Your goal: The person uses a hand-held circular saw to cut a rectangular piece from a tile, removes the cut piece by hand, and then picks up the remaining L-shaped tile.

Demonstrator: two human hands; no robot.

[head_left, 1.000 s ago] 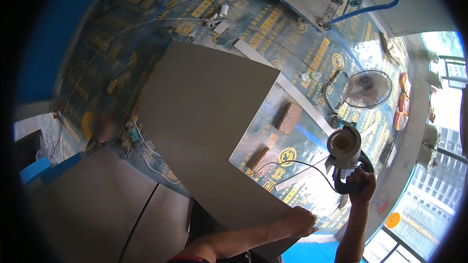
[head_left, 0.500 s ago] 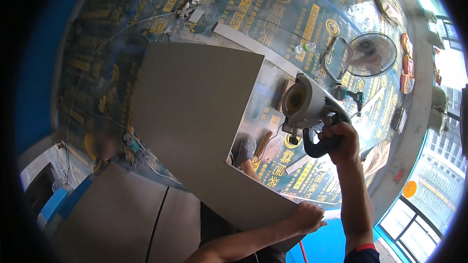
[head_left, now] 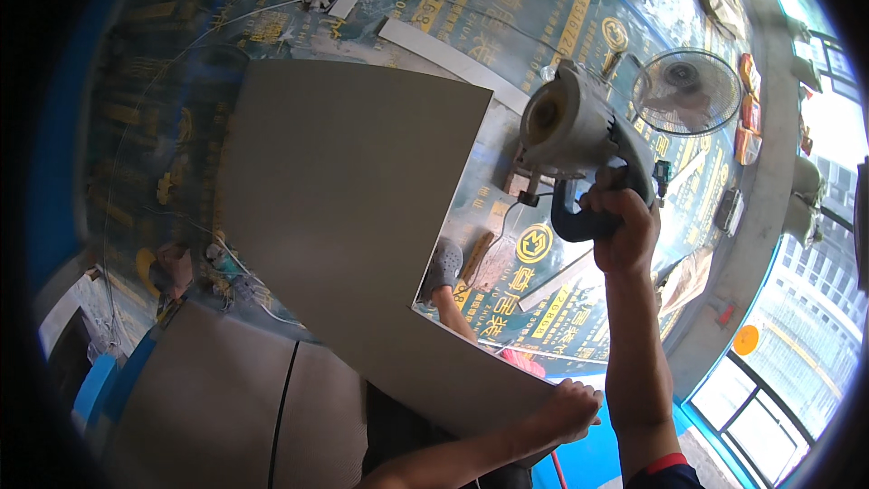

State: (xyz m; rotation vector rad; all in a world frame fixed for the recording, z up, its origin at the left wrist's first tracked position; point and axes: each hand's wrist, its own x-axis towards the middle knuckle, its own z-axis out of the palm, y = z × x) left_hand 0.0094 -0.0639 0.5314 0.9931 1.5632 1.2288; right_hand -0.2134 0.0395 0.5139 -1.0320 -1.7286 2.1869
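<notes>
Head view of both hands at work. Our right hand [head_left: 626, 222] is closed around the loop handle of a grey power tool [head_left: 570, 122], which we hold raised above the floor, to the right of a large grey board [head_left: 348, 181]; a gap shows between tool and board. Our left hand [head_left: 566, 409] is curled over the board's near right end, gripping its edge. The board spans the middle of the view, its right side stepped inward to form a corner. Within that step we see a foot in a grey clog [head_left: 445, 263], just beside a brick [head_left: 477, 258]. A dark cord [head_left: 501, 234] hangs from the tool. Beyond lie a pale strip [head_left: 453, 62], a fan [head_left: 685, 91] and the printed floor covering [head_left: 534, 14]; a second board [head_left: 204, 389] occupies the lower left.
</notes>
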